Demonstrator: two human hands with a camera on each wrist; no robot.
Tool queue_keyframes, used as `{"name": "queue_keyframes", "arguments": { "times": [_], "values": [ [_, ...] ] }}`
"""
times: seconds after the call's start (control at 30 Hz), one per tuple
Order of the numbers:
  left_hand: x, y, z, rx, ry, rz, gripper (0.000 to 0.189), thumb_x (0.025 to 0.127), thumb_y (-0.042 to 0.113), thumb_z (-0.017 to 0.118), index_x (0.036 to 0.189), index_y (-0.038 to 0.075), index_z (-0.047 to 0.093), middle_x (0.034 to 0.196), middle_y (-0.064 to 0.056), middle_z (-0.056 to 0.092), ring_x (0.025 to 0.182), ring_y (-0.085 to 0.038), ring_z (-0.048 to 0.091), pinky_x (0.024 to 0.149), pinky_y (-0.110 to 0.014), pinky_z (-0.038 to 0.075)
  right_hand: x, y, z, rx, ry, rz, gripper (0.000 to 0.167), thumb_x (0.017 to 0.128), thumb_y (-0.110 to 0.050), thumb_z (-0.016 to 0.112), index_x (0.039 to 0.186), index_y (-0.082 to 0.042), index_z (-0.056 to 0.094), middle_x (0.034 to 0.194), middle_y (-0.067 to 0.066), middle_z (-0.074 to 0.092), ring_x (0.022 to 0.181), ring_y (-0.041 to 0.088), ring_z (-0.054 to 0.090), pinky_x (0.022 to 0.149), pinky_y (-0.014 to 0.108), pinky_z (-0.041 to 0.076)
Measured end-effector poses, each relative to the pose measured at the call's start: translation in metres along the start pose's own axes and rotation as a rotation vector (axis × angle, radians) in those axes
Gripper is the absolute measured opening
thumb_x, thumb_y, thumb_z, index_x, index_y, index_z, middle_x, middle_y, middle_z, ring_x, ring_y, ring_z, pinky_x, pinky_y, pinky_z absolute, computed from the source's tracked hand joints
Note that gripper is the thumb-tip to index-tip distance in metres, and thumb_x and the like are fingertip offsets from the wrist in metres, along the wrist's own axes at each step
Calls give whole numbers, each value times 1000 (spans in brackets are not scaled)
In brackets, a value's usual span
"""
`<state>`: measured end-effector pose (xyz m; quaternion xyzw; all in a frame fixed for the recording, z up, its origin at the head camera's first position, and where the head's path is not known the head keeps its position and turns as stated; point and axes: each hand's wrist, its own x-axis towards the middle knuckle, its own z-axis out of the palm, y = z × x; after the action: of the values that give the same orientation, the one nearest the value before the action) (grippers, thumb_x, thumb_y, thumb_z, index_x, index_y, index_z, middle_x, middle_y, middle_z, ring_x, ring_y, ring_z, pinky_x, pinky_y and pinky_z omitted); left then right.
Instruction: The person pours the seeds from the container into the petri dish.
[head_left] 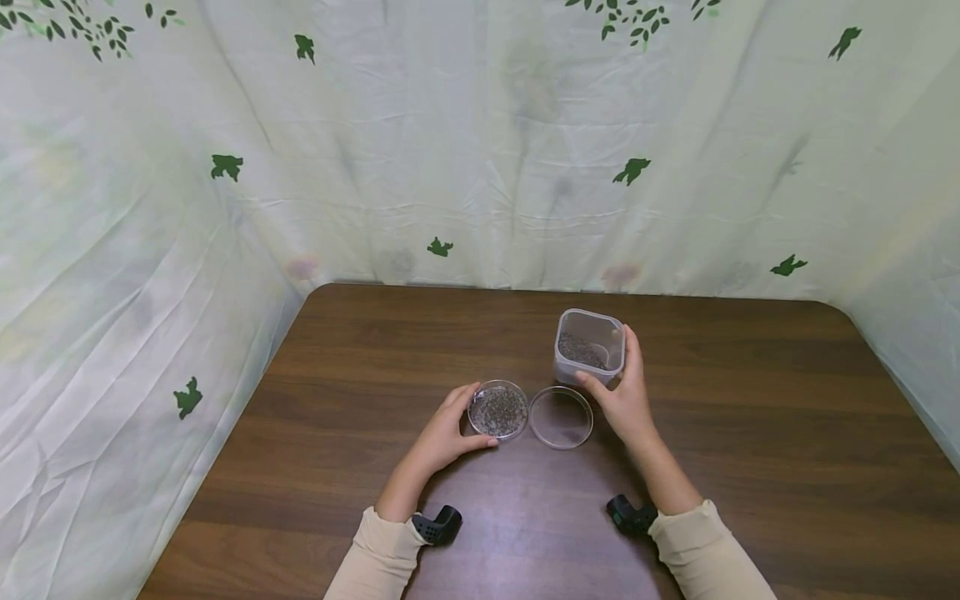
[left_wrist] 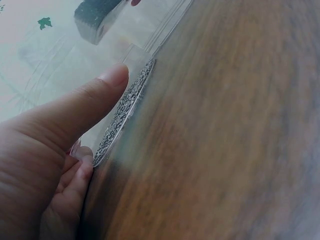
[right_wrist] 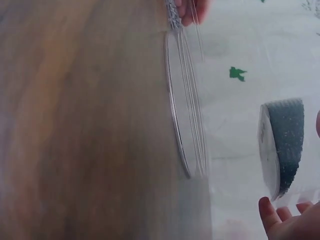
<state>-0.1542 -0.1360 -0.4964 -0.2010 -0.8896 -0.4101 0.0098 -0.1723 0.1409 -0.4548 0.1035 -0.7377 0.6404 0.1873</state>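
Note:
A round clear dish (head_left: pixel 498 410) with grey-black granules across its bottom sits on the table. My left hand (head_left: pixel 444 433) holds it at the side, the thumb (left_wrist: pixel 112 80) along the near rim and the fingers at the far left. Close to its right lies a second clear round dish or lid (head_left: pixel 561 419) with no granules visible in it. My right hand (head_left: pixel 628 407) grips a translucent square tub (head_left: pixel 567 367) behind that second dish, thumb in front and fingers on the right side. Dark granules (right_wrist: pixel 287 145) lie in the tub, which appears raised off the table in the right wrist view.
Both dishes stand on a brown wooden table (head_left: pixel 337 367). A white curtain (head_left: pixel 480 167) with green leaf and bird shapes hangs behind and along the sides. Each wrist wears a black device (head_left: pixel 438 527).

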Motion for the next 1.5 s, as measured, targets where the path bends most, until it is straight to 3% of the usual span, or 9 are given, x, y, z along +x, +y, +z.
{"name": "queue_keyframes", "arguments": {
  "times": [0.13, 0.23, 0.47, 0.57, 0.67, 0.87, 1.13, 1.5],
  "values": [
    [0, 0, 0, 7, -3, -1, 89, 65, 33, 80, 135, 0, 36, 131, -15, 40, 121, -28, 38, 99, -41, 30, -2, -13, -5, -5, 14, 1, 86, 73, 6, 69, 139, 3, 15, 134, 25, 28, 116, 41, 34, 91, 54, 28],
    [1, 1, 0, 6, -6, -4, 89, 65, 33, 80, 135, 0, 36, 132, -16, 39, 121, -28, 37, 99, -42, 30, -3, -16, -10, -33, 30, 19, 84, 74, 5, 68, 139, 4, 14, 135, 26, 28, 115, 41, 35, 90, 51, 30],
    [1, 0, -1, 5, -16, -30, 90, 65, 33, 80, 136, 0, 35, 133, -15, 39, 121, -26, 37, 100, -40, 29, -5, -7, -24, -22, 57, 66, 83, 77, 5, 65, 140, 4, 12, 136, 27, 24, 117, 41, 34, 82, 17, 36],
    [1, 0, 0, 3, -12, -26, 89, 65, 32, 80, 136, 0, 36, 132, -15, 39, 121, -26, 37, 100, -40, 29, -5, -1, -30, 2, 64, 81, 82, 78, 6, 64, 140, 4, 10, 137, 27, 22, 117, 42, 33, 78, 12, 38],
    [1, 0, -1, -2, -8, -24, 89, 65, 31, 80, 136, 0, 36, 132, -15, 39, 121, -26, 37, 100, -40, 29, -6, 4, -35, -2, 74, 111, 82, 79, 4, 64, 140, 1, 10, 137, 25, 22, 119, 40, 32, 79, 15, 38],
    [1, 0, 0, -1, -14, -24, 90, 65, 32, 80, 136, 1, 35, 132, -15, 39, 121, -25, 38, 100, -39, 29, -6, 10, -41, -44, 92, 156, 84, 79, 0, 66, 141, -2, 9, 138, 21, 23, 122, 35, 29, 91, 34, 35],
    [0, 1, 0, 0, -18, -33, 90, 65, 33, 80, 136, 1, 35, 133, -14, 39, 121, -25, 37, 100, -40, 29, -5, 14, -44, -50, 108, 137, 84, 78, 3, 66, 140, 3, 11, 138, 23, 22, 124, 36, 26, 95, 52, 28],
    [0, 1, 0, 2, -16, -25, 90, 65, 33, 80, 136, 1, 35, 133, -14, 39, 121, -26, 37, 100, -40, 29, -6, 16, -45, -129, 134, 103, 82, 76, 3, 68, 138, 7, 15, 136, 25, 27, 121, 37, 30, 89, 48, 31]
  ]
}}
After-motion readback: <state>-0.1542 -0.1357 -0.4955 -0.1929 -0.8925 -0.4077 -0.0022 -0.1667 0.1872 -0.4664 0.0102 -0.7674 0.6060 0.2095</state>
